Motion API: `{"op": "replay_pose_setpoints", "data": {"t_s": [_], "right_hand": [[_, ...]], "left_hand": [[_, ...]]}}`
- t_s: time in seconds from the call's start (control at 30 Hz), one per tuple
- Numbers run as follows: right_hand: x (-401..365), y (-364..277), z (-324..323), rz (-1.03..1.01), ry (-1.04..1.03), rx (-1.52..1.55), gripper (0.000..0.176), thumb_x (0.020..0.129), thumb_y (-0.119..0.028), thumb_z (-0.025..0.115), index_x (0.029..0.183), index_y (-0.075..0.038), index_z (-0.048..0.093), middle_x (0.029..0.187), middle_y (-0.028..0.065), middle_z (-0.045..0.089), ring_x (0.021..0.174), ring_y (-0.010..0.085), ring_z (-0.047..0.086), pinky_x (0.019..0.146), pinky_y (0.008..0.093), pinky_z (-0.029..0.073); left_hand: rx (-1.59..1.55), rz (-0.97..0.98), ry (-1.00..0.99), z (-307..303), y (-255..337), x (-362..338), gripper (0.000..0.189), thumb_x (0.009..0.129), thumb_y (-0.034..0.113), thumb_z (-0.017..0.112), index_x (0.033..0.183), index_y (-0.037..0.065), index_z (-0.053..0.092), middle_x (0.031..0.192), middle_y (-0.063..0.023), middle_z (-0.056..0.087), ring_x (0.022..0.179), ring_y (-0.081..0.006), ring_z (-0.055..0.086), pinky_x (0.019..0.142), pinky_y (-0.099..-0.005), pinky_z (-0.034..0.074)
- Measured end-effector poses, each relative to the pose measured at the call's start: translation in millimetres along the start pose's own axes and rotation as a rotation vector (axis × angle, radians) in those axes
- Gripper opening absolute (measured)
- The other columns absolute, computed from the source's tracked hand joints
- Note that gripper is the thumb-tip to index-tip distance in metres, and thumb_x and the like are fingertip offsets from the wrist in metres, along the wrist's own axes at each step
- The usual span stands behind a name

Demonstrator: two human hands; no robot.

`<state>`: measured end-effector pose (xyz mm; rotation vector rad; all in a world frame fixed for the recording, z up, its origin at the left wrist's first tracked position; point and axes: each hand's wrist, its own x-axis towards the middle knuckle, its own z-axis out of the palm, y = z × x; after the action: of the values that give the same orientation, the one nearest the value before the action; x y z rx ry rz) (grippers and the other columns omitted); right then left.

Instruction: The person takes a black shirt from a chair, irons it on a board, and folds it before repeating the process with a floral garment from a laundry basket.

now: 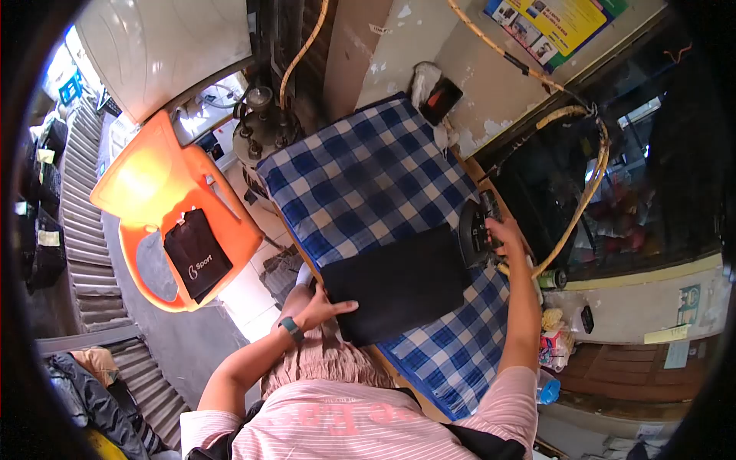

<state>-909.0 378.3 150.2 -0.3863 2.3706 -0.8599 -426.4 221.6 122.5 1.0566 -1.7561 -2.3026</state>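
Note:
A dark folded cloth point(399, 285) lies flat on the blue-and-white checked pad point(360, 180) in front of me. At its near left corner is my left hand point(322, 308), thumb on top and fingers at the edge. My right hand point(502, 234) is wrapped round the handle of a black iron point(473, 234). The iron stands at the right end of the cloth, overlapping its edge in this view. A yellowish wrapped hose point(590, 192) loops down on the right towards the iron.
An orange chair point(146, 180) on the left bears a folded dark garment point(198, 253) with "Sport" printed on it. Behind the pad stands a metal boiler point(261, 126). A dark window point(613, 184) and a small can point(553, 279) are on the right.

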Motion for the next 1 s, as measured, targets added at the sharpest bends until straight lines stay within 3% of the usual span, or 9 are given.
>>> {"op": "replay_pose_setpoints", "data": {"t_s": [0.1, 0.17, 0.3, 0.37, 0.43, 0.47, 0.57, 0.77, 1.0], "right_hand": [[-67.3, -52.5, 7.0, -0.136, 0.122, -0.055, 0.022, 0.077, -0.022, 0.068, 0.075, -0.001, 0.059, 0.060, 0.0076, 0.060, 0.049, 0.0164, 0.058, 0.045, 0.0323, 0.046], [-115.2, -84.6, 3.0, -0.144, -0.128, 0.193, 0.019, 0.079, -0.018, 0.065, 0.073, -0.002, 0.057, 0.059, 0.0072, 0.058, 0.047, 0.0160, 0.057, 0.046, 0.0316, 0.046], [-159.2, -106.9, 60.5, 0.006, -0.341, -0.055, 0.023, 0.078, -0.020, 0.066, 0.087, 0.000, 0.061, 0.060, 0.0043, 0.059, 0.047, 0.0164, 0.057, 0.046, 0.0308, 0.048], [-180.1, -109.1, 111.0, -0.230, -0.445, -0.327, 0.050, 0.072, -0.031, 0.068, 0.108, 0.003, 0.062, 0.074, 0.0199, 0.067, 0.063, 0.0274, 0.067, 0.061, 0.0383, 0.055], [-194.0, -83.5, 163.2, -0.615, -0.374, -0.493, 0.055, 0.070, -0.033, 0.068, 0.114, -0.001, 0.061, 0.086, 0.0263, 0.066, 0.079, 0.0370, 0.067, 0.073, 0.0447, 0.054], [-194.2, -78.9, 162.3, -0.613, -0.368, -0.492, 0.055, 0.070, -0.033, 0.068, 0.114, -0.001, 0.061, 0.086, 0.0263, 0.066, 0.079, 0.0370, 0.067, 0.073, 0.0447, 0.054], [-184.9, -66.9, 150.2, -0.440, -0.298, -0.469, 0.045, 0.070, -0.032, 0.067, 0.109, -0.008, 0.066, 0.088, 0.0252, 0.067, 0.087, 0.0403, 0.065, 0.079, 0.0479, 0.051], [-130.1, 24.5, 72.5, -0.151, 0.200, -0.465, 0.029, 0.071, -0.028, 0.065, 0.079, 0.000, 0.066, 0.064, 0.0174, 0.065, 0.056, 0.0279, 0.066, 0.059, 0.0384, 0.051], [-173.0, 153.0, -5.8, 0.085, 0.240, -0.017, 0.017, 0.073, -0.014, 0.064, 0.068, 0.001, 0.060, 0.050, 0.0076, 0.056, 0.040, 0.0190, 0.056, 0.039, 0.0331, 0.045]], "left_hand": [[-0.220, -0.022, -0.098, 11.5, -49.4, 10.6, 0.079, 0.078, 0.031, 0.079, 0.136, -0.006, 0.039, 0.128, -0.0136, 0.056, 0.118, -0.0227, 0.053, 0.100, -0.0295, 0.042], [-0.136, -0.297, -0.324, 12.6, -53.1, 6.8, 0.067, 0.075, 0.022, 0.081, 0.129, -0.004, 0.050, 0.125, -0.0114, 0.058, 0.115, -0.0190, 0.054, 0.101, -0.0296, 0.041], [-0.153, -0.260, -0.419, 20.2, -90.3, 12.7, 0.052, 0.077, 0.024, 0.079, 0.119, -0.002, 0.061, 0.116, -0.0074, 0.065, 0.105, -0.0162, 0.058, 0.094, -0.0285, 0.044], [-0.163, -0.247, -0.407, 23.4, -91.3, 11.2, 0.049, 0.078, 0.023, 0.079, 0.118, -0.001, 0.062, 0.115, -0.0066, 0.065, 0.105, -0.0159, 0.058, 0.093, -0.0285, 0.044], [-0.172, -0.228, -0.392, 23.6, -94.9, 11.8, 0.046, 0.079, 0.022, 0.078, 0.116, -0.001, 0.063, 0.114, -0.0058, 0.066, 0.104, -0.0156, 0.058, 0.093, -0.0285, 0.045], [-0.138, -0.235, -0.375, 23.3, -98.6, 11.1, 0.045, 0.079, 0.021, 0.078, 0.116, -0.001, 0.064, 0.113, -0.0057, 0.066, 0.104, -0.0153, 0.058, 0.092, -0.0288, 0.045], [-0.182, -0.243, -0.356, 28.8, -107.6, 6.7, 0.044, 0.080, 0.020, 0.077, 0.116, 0.000, 0.063, 0.112, -0.0054, 0.066, 0.103, -0.0152, 0.059, 0.092, -0.0297, 0.045], [-0.526, -0.042, -0.073, 39.6, -88.3, 9.2, 0.050, 0.084, 0.019, 0.073, 0.125, 0.000, 0.052, 0.118, -0.0062, 0.060, 0.108, -0.0169, 0.056, 0.096, -0.0326, 0.044], [-0.395, 0.049, 0.045, 42.7, -54.2, 41.7, 0.040, 0.089, 0.023, 0.066, 0.121, 0.000, 0.056, 0.111, -0.0050, 0.062, 0.101, -0.0162, 0.058, 0.089, -0.0307, 0.047]]}}
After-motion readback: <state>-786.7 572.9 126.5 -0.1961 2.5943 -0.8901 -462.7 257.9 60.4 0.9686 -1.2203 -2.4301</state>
